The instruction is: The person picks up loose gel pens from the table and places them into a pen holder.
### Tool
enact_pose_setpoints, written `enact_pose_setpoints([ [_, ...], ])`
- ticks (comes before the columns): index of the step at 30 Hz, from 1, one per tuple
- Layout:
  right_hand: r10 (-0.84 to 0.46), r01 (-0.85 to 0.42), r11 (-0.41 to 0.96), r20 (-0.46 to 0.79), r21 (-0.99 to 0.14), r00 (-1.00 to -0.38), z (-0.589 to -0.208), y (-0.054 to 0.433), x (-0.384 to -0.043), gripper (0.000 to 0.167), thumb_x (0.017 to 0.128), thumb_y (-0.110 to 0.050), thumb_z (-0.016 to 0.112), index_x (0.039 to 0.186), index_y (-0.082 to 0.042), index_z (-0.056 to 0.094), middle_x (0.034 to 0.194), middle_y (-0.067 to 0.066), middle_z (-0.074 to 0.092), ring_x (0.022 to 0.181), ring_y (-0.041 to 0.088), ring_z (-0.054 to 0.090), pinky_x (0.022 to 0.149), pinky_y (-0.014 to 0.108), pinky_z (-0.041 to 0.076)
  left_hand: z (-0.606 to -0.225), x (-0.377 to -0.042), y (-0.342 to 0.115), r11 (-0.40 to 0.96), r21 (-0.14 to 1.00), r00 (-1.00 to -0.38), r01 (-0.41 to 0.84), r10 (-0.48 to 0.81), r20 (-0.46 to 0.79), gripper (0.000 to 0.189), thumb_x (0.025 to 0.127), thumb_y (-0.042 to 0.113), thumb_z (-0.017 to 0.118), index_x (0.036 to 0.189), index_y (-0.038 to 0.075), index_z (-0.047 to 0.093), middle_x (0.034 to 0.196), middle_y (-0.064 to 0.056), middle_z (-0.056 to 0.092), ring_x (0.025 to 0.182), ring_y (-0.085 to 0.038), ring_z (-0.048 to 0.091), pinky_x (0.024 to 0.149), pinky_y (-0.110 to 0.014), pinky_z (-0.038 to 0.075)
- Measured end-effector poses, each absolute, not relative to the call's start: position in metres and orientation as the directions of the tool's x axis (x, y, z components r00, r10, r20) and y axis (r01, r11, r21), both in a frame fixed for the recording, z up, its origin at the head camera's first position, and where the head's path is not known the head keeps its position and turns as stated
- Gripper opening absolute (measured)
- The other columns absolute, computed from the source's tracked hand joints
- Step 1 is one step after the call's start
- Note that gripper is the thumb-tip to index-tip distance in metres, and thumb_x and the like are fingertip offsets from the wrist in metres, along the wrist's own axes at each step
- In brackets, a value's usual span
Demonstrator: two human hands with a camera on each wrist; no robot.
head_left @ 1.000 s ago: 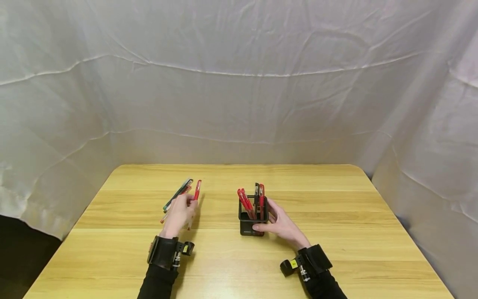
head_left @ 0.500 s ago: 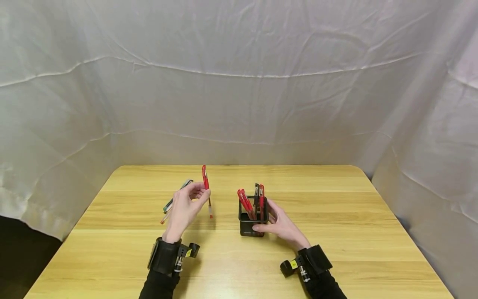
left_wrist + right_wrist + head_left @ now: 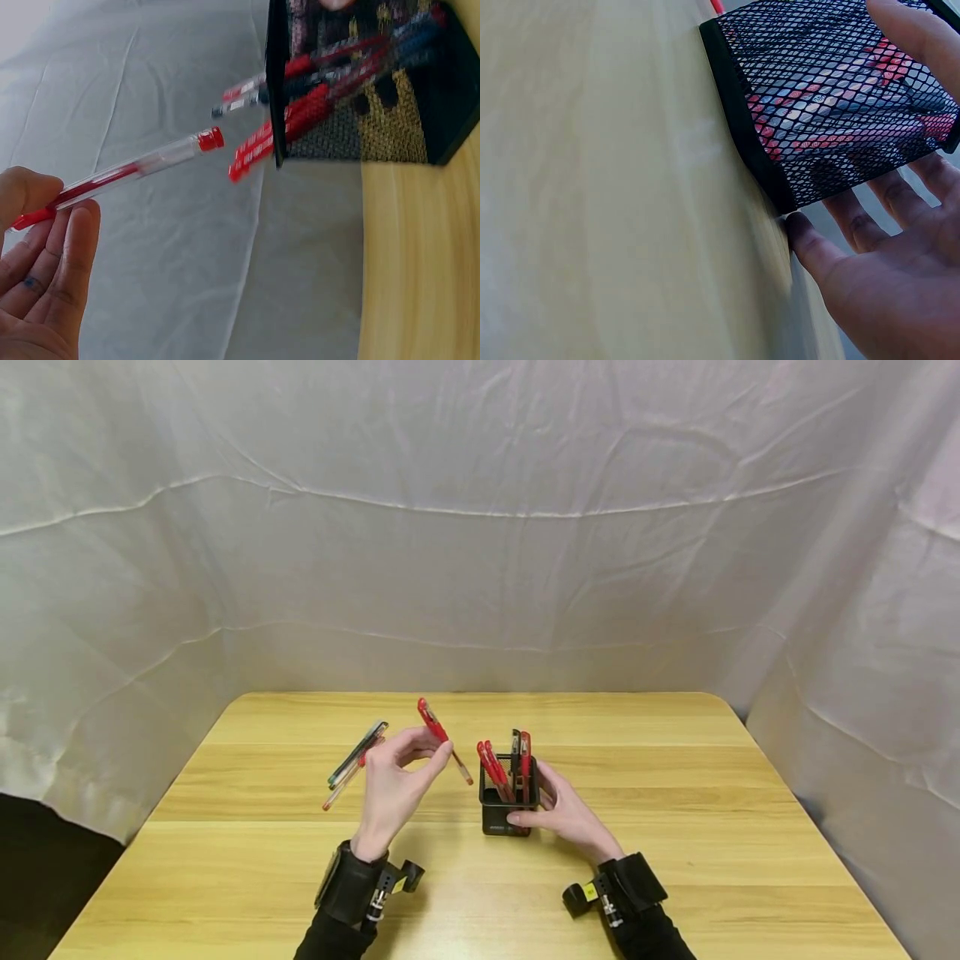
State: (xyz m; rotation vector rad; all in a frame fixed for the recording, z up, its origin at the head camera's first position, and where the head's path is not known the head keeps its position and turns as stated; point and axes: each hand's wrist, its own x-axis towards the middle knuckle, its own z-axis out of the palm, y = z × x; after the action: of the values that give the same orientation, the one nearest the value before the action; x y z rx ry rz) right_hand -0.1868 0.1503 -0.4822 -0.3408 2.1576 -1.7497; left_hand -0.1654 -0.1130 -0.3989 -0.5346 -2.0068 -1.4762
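My left hand [image 3: 399, 781] pinches a red gel pen [image 3: 142, 169] between thumb and fingers. The pen slants in the air, its clear lower end toward a black mesh pen holder [image 3: 504, 817] and just left of its rim. My right hand [image 3: 572, 817] grips the holder's right side, thumb across the front and fingers behind, as the right wrist view shows against the mesh [image 3: 810, 97]. Inside the holder stand several pens, among them leaning red pens [image 3: 493, 766], an upright red pen [image 3: 526, 752] and a black pen [image 3: 515, 747].
Left of my left hand, a small bunch of pens lies on the wooden table [image 3: 675, 777], including a dark green-ended pen [image 3: 352, 758] and a red-tipped clear pen [image 3: 339, 789]. A pale cloth curtain [image 3: 480, 568] hangs behind and at the sides.
My left hand has lifted the red gel pen from the bunch and carried it right, toward the holder, tilting its lower end rightward. The right hand and holder have stayed put.
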Motion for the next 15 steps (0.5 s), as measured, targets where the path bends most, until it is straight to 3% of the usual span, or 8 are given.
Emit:
enact_pose_setpoints([
  [5, -0.415, 0.005, 0.19, -0.085, -0.982, -0.906, -0.483, 0.15, -0.189, 0.105, 0.082, -0.02, 0.084, 0.162, -0.011, 0.016, 0.17, 0.016, 0.008, 0.157, 0.04, 0.007, 0.125, 0.06, 0.012, -0.399, -0.163, -0.102, 0.315, 0.669, -0.714, 0.674, 0.045, 0.698, 0.011, 0.086, 0.002, 0.077, 0.096, 0.006, 0.073, 0.087, -0.008, 0.076, 0.076, -0.016, 0.071, 0.075, -0.024, 0.061],
  [15, -0.434, -0.023, 0.145, -0.042, -0.989, -0.9, -0.48, 0.15, -0.187, 0.098, 0.082, -0.019, 0.084, 0.16, -0.021, 0.024, 0.169, 0.009, 0.019, 0.157, 0.036, 0.011, 0.125, 0.061, 0.011, -0.403, -0.162, -0.089, 0.394, 0.53, -0.624, 0.751, 0.159, 0.765, 0.013, 0.085, 0.0, 0.077, 0.095, 0.007, 0.072, 0.087, -0.005, 0.075, 0.078, -0.015, 0.071, 0.076, -0.023, 0.06],
])
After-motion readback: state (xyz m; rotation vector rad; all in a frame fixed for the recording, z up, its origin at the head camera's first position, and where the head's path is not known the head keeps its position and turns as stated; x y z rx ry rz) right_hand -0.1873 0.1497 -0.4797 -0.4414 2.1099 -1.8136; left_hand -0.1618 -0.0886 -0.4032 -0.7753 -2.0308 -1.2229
